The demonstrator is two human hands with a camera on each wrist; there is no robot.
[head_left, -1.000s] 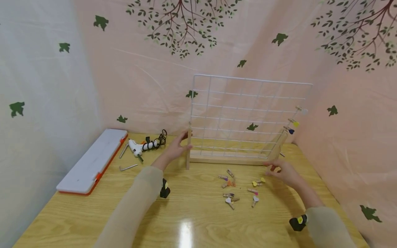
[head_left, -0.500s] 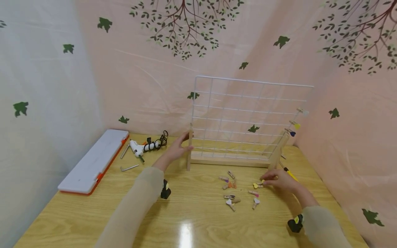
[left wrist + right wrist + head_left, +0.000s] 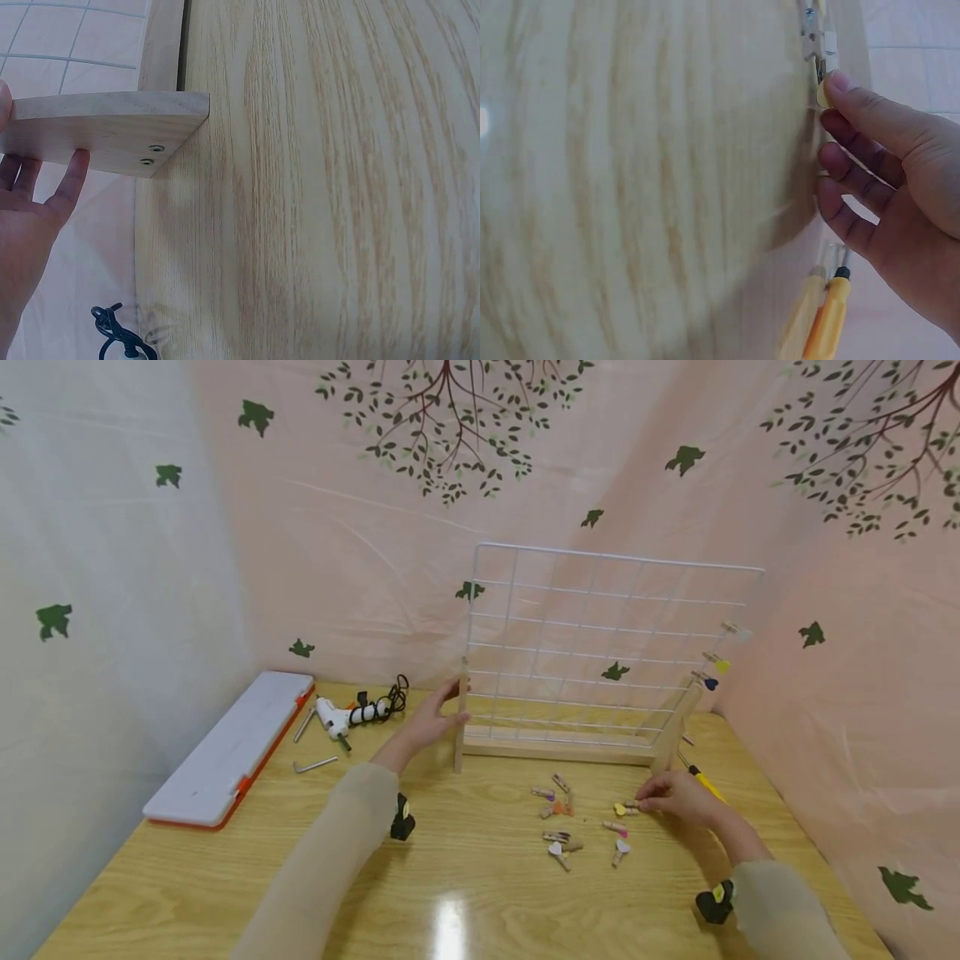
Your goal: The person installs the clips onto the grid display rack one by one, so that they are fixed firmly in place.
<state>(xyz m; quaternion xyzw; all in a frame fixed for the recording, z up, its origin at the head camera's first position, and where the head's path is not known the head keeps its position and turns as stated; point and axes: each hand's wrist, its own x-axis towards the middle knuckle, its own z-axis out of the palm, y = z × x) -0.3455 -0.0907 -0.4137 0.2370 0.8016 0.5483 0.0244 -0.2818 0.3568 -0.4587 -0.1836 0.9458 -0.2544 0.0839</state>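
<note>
A white wire grid [image 3: 555, 622] stands upright in a wooden base with two side supports. My left hand [image 3: 435, 718] grips the left wooden side support [image 3: 459, 727], its fingers spread against the board in the left wrist view. My right hand [image 3: 678, 797] pinches a small wooden clothespin [image 3: 823, 91] with a yellow heart between thumb and forefinger, low over the table. A second yellow-heart clothespin [image 3: 619, 810] lies right beside those fingertips. Three clothespins, with white, yellow and dark blue [image 3: 711, 683] hearts, are clipped along the grid's right edge.
Several heart clothespins [image 3: 557, 808] lie scattered in front of the stand. At the left are a white and orange case [image 3: 225, 752], a glue gun [image 3: 333, 717] with a black cord, and a hex key [image 3: 315, 765]. A yellow-handled screwdriver [image 3: 829, 319] lies beyond my right hand.
My right hand has come from the foot of the stand's right side toward me and taken hold of a yellow-heart clothespin. The left hand keeps its grip on the side support.
</note>
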